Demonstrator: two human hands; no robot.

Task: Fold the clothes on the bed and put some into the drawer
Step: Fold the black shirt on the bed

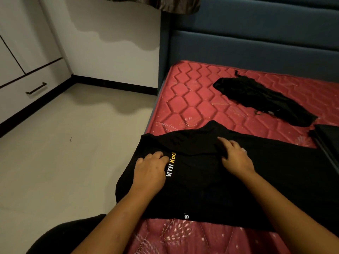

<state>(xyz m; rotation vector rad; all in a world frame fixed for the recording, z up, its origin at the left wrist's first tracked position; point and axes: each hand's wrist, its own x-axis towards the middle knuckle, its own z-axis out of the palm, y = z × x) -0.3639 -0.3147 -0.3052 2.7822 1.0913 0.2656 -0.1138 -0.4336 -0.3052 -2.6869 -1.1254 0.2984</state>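
Shirt [201,191], gripped by left hand [150,171] and right hand [236,158], reads "VITH Koc".

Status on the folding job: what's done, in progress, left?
Done: nothing clearly; a dark item at the right edge may be folded, can't tell. In hand: the left hand and right hand grip the black T-shirt mid-fold on the mattress. Left: the crumpled black garment behind it is unfolded, and the drawer is shut.
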